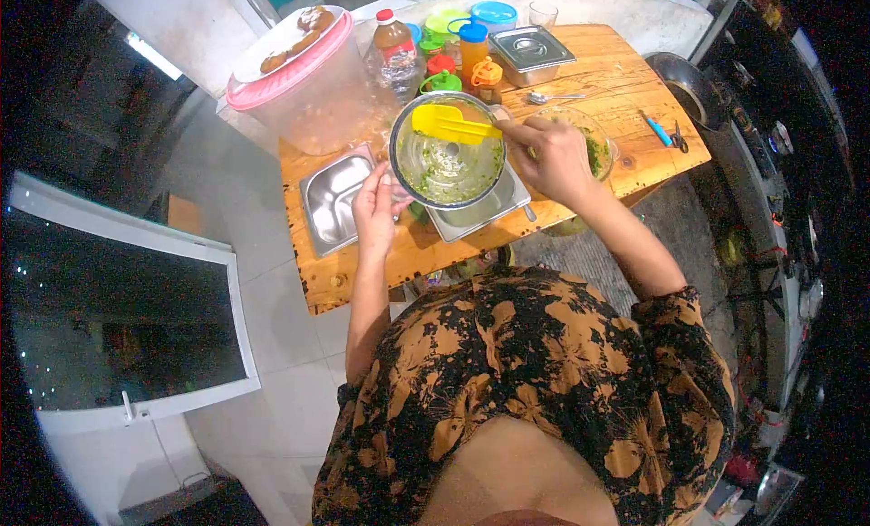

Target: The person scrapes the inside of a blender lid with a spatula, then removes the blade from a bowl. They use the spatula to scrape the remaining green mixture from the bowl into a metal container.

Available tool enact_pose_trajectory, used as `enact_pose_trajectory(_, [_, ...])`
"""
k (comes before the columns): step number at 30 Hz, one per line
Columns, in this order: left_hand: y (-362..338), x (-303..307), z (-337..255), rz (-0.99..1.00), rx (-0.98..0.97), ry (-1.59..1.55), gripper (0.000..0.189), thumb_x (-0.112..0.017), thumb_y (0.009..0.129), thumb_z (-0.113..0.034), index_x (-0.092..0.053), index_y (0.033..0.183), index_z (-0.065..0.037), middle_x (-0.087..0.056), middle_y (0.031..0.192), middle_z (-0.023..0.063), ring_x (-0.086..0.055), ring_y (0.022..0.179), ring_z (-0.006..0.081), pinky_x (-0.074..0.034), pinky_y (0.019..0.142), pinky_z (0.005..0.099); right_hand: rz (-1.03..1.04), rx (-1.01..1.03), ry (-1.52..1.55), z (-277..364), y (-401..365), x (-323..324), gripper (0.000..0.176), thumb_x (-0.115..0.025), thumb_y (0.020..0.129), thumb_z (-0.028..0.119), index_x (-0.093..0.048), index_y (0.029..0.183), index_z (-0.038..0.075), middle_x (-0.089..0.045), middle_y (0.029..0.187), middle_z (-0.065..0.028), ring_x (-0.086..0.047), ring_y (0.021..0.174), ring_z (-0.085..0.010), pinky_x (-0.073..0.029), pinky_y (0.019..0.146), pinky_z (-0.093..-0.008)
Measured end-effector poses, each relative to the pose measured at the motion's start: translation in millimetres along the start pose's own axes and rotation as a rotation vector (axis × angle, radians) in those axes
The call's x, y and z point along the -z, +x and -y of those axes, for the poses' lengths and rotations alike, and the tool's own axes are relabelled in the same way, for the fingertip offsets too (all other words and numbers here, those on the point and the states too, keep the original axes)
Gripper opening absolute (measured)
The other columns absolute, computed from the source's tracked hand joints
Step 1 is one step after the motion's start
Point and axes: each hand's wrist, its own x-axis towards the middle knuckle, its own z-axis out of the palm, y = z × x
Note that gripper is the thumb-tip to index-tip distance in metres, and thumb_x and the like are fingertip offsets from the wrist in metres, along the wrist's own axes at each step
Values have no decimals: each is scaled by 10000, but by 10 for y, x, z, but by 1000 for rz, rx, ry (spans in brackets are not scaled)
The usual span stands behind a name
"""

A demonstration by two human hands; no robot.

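Note:
My left hand (375, 202) grips the lower left side of a clear round container (450, 168), whose open top is tilted toward me. Green bits cling to its inner wall. In my right hand (551, 156) is a yellow spatula (439, 123), its blade inside the container near the upper rim. Beneath the container, partly hidden, a metal tray (485, 215) sits at the table's front edge. To the right, partly behind my right hand, stands a glass bowl (609, 152) with a green mixture in it.
The wooden table (625, 86) also bears an empty metal tray (337, 200), a large pink-lidded tub (313, 105), an oil bottle (395, 55), several sauce bottles (473, 50), a lidded steel container (532, 50), a spoon (555, 97) and scissors (678, 138). A black wok (684, 86) is at right.

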Motion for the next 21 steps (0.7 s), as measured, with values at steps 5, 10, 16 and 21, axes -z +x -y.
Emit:
enact_pose_trajectory(5, [-79, -174, -42, -71, -37, -35, 330, -441, 951, -164, -466, 1237, -3, -600, 865, 36, -583, 765, 77, -543, 678, 247, -10, -175, 70, 184, -130, -144, 221, -603, 740, 132, -676, 949, 127, -584, 653, -112, -590, 557, -277, -465, 494, -379])
enact_pose_trajectory(10, [-96, -167, -12, -36, -61, -31, 339, -439, 951, -168, -456, 1248, -6, -612, 873, 46, -593, 771, 85, -538, 687, 245, -25, -186, 133, 172, -139, -168, 201, -613, 742, 131, -681, 930, 117, -591, 660, -114, -593, 569, -281, -469, 504, -380])
enact_pose_trajectory(16, [-91, -167, -33, -24, -54, -24, 357, -434, 951, -165, -433, 1265, 6, -614, 857, 53, -598, 766, 96, -539, 684, 250, 7, -134, 155, 139, -123, -122, 197, -619, 747, 126, -683, 934, 118, -603, 668, -104, -592, 578, -278, -474, 521, -375])
enact_pose_trajectory(21, [-65, -126, -58, -18, -36, -30, 370, -437, 950, -162, -421, 1274, 15, -612, 864, 57, -600, 760, 105, -538, 683, 251, 33, -34, 161, 25, -133, -146, 229, -628, 730, 104, -680, 952, 131, -594, 660, -80, -581, 570, -271, -470, 526, -377])
